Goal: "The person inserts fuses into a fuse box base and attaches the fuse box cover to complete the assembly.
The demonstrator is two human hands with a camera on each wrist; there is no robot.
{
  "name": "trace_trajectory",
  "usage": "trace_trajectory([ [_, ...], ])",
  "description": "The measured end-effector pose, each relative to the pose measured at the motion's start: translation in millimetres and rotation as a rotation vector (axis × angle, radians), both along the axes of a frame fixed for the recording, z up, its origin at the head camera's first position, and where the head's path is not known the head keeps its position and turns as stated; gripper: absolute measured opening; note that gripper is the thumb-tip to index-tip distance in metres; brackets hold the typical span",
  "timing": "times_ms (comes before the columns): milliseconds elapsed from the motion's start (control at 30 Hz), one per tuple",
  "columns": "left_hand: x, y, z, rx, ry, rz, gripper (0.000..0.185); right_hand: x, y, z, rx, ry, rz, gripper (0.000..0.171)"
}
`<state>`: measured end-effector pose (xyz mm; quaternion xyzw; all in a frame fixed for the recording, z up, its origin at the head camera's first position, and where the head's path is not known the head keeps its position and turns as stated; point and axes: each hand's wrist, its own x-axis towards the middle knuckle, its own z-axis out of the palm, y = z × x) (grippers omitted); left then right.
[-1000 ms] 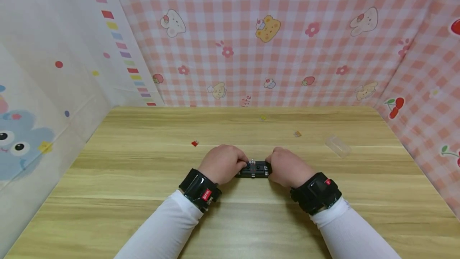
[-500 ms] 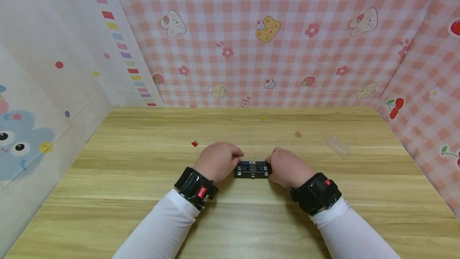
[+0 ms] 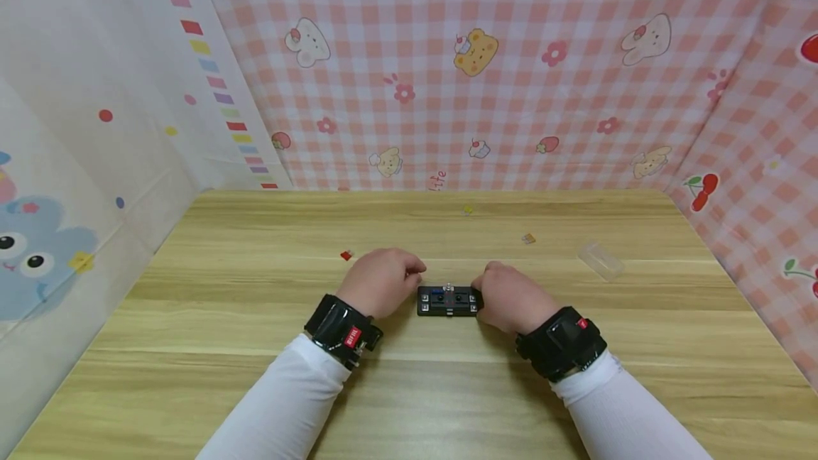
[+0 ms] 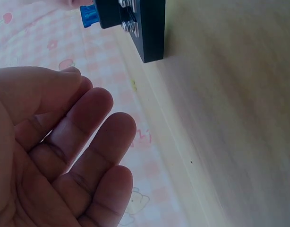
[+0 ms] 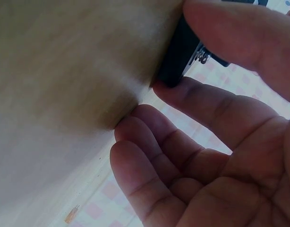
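A black fuse block [image 3: 450,310] with silver screw terminals lies on the wooden table in the head view. Its right end is pinched between the thumb and index finger of my right hand [image 3: 514,298]. A blue blade fuse [image 4: 89,16] sticks out of the block in the left wrist view. Just left of the block, my left hand [image 3: 380,282] hovers apart from it, fingers loosely bent and nothing between them. Behind that hand lies a red blade fuse [image 3: 346,255].
Farther back on the table [image 3: 192,304] are a yellow blade fuse [image 3: 468,210] and an orange blade fuse [image 3: 529,238]. A clear plastic cover [image 3: 601,261] lies at the right. Patterned cloth [image 3: 447,112] hangs around the back and sides.
My left hand has let go of the blue fuse and drawn away to the left, leaving it in the block. The right hand and block have stayed still.
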<state>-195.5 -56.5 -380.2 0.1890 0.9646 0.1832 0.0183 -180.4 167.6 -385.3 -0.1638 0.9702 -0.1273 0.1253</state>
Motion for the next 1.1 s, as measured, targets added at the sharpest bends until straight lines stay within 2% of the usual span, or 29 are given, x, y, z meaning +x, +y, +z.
trace_trajectory([
  [200, -1.5, -5, 0.3, 0.005, 0.011, 0.014, 0.020, -0.4, -1, -1.0, -0.001, 0.003, 0.010, 0.020],
  [433, -7.3, -17, 2.4, -0.009, 0.007, 0.063, 0.023, 0.0, 2, -1.9, -0.006, 0.026, 0.039, 0.025],
  [633, -18.5, -41, 4.3, -0.036, -0.001, 0.103, 0.026, 0.2, 5, -1.9, -0.019, 0.053, 0.051, 0.035],
  [800, -28.7, -64, 3.0, -0.060, 0.005, 0.138, 0.028, 0.3, 6, -1.4, -0.004, 0.028, 0.034, 0.039],
  [1100, -40.4, -91, 2.2, -0.081, -0.013, 0.216, 0.031, 1.4, 7, -1.3, 0.009, 0.018, 0.029, 0.039],
])
